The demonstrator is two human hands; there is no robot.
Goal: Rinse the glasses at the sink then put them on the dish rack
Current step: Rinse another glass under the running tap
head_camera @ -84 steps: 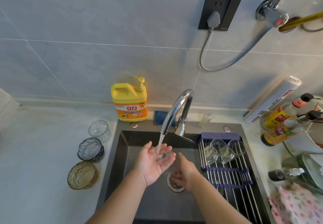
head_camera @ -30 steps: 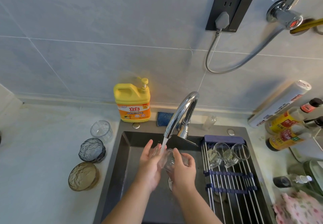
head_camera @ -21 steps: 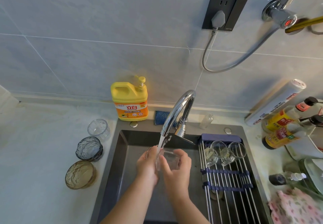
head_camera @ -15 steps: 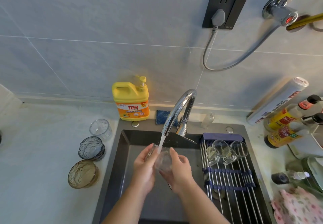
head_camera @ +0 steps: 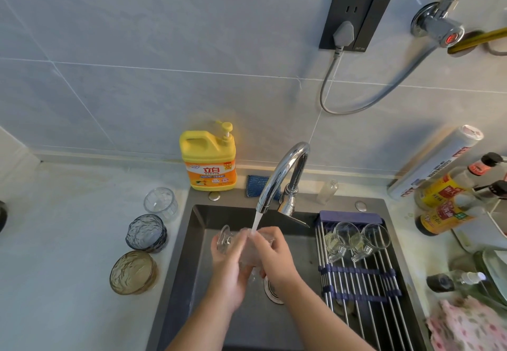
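Water (head_camera: 255, 220) pours over a clear glass (head_camera: 227, 241) gripped by left hand (head_camera: 230, 271) and right hand (head_camera: 274, 257); dish rack (head_camera: 362, 276), right, holds two glasses (head_camera: 347, 234).

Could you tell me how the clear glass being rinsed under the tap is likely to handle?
Probably slippery: the glass is wet under the stream, held by the left hand and right hand. Likely rigid yet breakable if dropped into the hard sink.
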